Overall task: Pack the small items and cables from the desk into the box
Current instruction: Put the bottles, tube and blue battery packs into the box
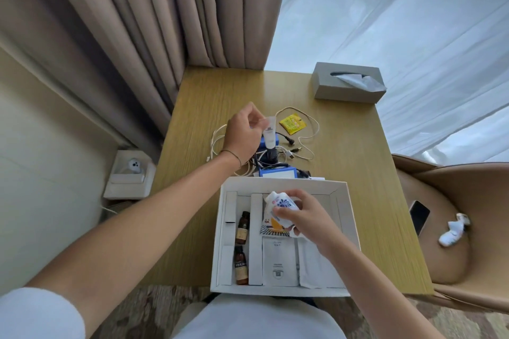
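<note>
At the desk's near edge the white box point(283, 237) lies open, and the right hand point(305, 217) pinches a printed sachet point(278, 210) over its roomy middle bay — apparently to lay it flat. Farther out, the left hand point(245, 132) grips a small tube point(269, 135) above the tangled cables point(275, 151) — clear desk beyond.

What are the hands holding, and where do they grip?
Left hand pinches a small white tube by its flat crimped end. Right hand grips a white patterned pouch around its middle, above the box.
</note>
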{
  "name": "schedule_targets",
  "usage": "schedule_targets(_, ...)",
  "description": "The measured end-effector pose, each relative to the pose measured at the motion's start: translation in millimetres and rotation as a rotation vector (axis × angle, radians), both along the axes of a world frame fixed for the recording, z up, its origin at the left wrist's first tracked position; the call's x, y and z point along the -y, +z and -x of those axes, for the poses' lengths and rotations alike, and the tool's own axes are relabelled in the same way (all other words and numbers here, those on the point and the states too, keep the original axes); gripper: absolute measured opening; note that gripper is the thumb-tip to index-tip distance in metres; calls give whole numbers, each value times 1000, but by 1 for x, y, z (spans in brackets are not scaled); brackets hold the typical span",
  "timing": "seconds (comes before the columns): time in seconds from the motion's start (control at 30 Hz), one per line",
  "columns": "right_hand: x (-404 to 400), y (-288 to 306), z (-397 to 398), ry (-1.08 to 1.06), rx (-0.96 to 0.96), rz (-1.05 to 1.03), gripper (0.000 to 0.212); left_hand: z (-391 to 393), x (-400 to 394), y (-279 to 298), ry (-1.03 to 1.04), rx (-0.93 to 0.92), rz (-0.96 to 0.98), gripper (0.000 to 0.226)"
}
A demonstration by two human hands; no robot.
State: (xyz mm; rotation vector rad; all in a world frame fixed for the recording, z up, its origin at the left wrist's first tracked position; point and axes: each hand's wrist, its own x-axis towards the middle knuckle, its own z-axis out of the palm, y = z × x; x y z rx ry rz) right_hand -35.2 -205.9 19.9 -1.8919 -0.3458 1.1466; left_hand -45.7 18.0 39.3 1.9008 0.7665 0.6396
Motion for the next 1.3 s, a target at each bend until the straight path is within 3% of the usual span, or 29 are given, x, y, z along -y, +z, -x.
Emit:
schedule_targets(0.2,-23,-14,9,103,100,64,31,42,-3,15,144,222,335,21)
schedule_targets(0.57,-71,-53,22,239,174,208,20,115,-13,10,374,247,499,9)
schedule_targets(0.77,-87,-68,22,269,302,375,38,129,2,14,284,156,491,8)
schedule_targets(0.9,-82,-74,21,232,384,323,29,131,17,16,162,23,426,9)
schedule_targets(1.03,-72,-72,16,180,323,244,17,128,32,12,11,-140,359,3)
schedule_targets(1.3,-23,-47,-2,74,213,142,20,114,69,-19,-232,-483,110,6)
